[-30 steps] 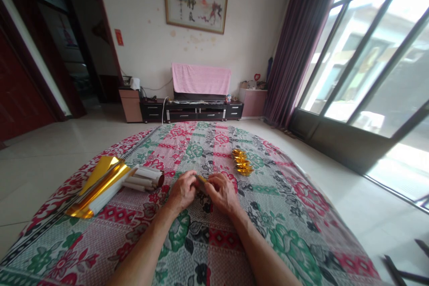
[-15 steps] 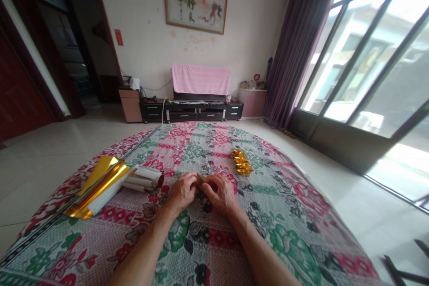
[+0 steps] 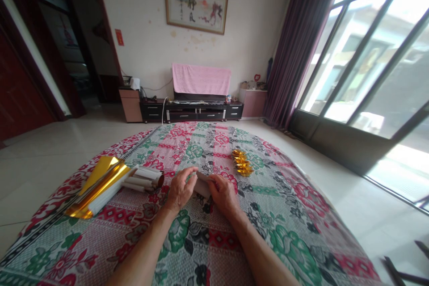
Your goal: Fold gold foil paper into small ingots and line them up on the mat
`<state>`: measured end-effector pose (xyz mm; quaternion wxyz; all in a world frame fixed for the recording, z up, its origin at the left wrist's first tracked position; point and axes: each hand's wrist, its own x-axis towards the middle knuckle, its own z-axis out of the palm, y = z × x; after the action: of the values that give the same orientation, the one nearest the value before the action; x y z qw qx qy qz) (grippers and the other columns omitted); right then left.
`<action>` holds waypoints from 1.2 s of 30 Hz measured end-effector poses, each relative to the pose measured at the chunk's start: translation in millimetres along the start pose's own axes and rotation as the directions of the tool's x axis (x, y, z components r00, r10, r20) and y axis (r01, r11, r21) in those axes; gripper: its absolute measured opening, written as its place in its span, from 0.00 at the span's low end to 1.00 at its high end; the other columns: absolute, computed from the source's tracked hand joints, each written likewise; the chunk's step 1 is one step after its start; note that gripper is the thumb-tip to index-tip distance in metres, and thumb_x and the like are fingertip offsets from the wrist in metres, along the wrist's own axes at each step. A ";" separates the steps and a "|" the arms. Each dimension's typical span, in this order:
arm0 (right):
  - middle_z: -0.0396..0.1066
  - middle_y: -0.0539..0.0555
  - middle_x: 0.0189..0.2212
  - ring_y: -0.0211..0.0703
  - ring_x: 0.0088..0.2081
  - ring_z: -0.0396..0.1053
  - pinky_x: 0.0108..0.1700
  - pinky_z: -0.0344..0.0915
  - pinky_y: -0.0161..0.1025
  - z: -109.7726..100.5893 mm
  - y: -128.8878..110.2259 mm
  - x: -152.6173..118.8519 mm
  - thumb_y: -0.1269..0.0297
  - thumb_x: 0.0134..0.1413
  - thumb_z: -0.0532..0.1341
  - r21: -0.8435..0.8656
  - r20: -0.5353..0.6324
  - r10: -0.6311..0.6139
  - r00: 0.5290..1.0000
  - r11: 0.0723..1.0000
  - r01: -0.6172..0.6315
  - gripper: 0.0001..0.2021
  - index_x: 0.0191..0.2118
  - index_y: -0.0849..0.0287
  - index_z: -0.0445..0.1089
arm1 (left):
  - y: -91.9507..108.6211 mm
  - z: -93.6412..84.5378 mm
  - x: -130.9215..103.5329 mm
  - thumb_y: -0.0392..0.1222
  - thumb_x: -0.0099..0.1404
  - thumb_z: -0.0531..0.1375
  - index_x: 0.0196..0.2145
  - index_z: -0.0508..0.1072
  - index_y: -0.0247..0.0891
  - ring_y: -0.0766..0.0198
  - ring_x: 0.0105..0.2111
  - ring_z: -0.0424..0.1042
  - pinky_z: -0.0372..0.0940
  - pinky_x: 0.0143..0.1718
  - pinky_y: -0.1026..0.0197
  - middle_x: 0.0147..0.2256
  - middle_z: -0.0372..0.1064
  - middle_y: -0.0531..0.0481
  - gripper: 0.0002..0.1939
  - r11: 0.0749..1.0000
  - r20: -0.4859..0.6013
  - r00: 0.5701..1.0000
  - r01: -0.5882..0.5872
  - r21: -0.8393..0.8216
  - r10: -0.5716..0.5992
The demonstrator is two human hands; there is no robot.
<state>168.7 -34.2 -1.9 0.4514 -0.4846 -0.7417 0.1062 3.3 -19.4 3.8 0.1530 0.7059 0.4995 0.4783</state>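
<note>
Between my hands is a small sheet of paper [image 3: 202, 187], its dull grey-white side facing me. My left hand [image 3: 181, 188] pinches its left edge with thumb and fingers. The right edge is gripped by my right hand [image 3: 224, 191], whose fingers partly cover it. Several shiny gold folded foil pieces [image 3: 241, 162] stand in a row just beyond my right hand. To the left lie gold foil sheets [image 3: 105, 183], loosely curled with a white underside, beside white paper rolls [image 3: 143, 178].
A patterned red, green and grey cloth [image 3: 140, 241] covers the round table. Beyond it stand a low black TV cabinet [image 3: 197, 114] and a TV under a pink towel [image 3: 201, 79]. Large windows [image 3: 365, 62] are on the right, with black bars [image 3: 402, 272] at the lower right corner.
The paper between my hands has opened out from a narrow folded strip with gold showing to a wider grey-white face. My fingers have shifted slightly; everything else stays put.
</note>
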 end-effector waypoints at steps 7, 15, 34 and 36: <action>0.72 0.51 0.31 0.39 0.34 0.68 0.37 0.59 0.33 -0.9 -1.9 1.0 0.69 0.55 0.54 0.003 0.028 -0.013 1.000 1.000 0.013 0.09 0.36 0.56 0.71 | 4.3 0.0 0.6 0.46 0.64 0.50 0.40 0.73 0.38 0.61 0.44 0.70 0.64 0.46 0.60 0.41 0.73 0.47 0.16 0.991 0.005 0.999 0.051 -0.124 -0.051; 0.72 0.51 0.32 0.40 0.35 0.67 0.37 0.59 0.34 -3.5 -4.0 0.0 0.74 0.50 0.53 0.031 0.048 -0.005 0.999 1.000 0.003 0.12 0.38 0.57 0.71 | 6.7 0.8 -2.1 0.43 0.61 0.54 0.35 0.74 0.39 0.63 0.39 0.70 0.64 0.43 0.61 0.35 0.73 0.49 0.11 0.996 0.109 0.990 -0.086 -0.034 0.090; 0.71 0.51 0.30 0.38 0.32 0.66 0.35 0.59 0.32 -0.9 -3.7 -1.9 0.70 0.52 0.54 0.002 0.052 -0.007 0.999 1.000 0.007 0.07 0.33 0.57 0.70 | -2.8 2.6 -2.3 0.37 0.63 0.52 0.34 0.73 0.39 0.62 0.37 0.67 0.61 0.41 0.60 0.34 0.71 0.49 0.09 0.952 0.203 0.950 -0.268 0.151 0.235; 0.71 0.51 0.30 0.38 0.34 0.66 0.37 0.59 0.33 -0.4 -2.8 -2.5 0.71 0.52 0.55 -0.013 0.062 -0.025 0.998 1.000 0.026 0.07 0.33 0.57 0.70 | -3.6 1.2 -2.8 0.35 0.61 0.53 0.33 0.73 0.39 0.62 0.37 0.67 0.61 0.41 0.60 0.34 0.71 0.49 0.08 0.951 0.220 0.945 -0.276 0.141 0.242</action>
<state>167.6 -37.8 -1.4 0.4264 -0.4748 -0.7620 0.1102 2.1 -19.8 -0.7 0.0773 0.8204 0.4232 0.3767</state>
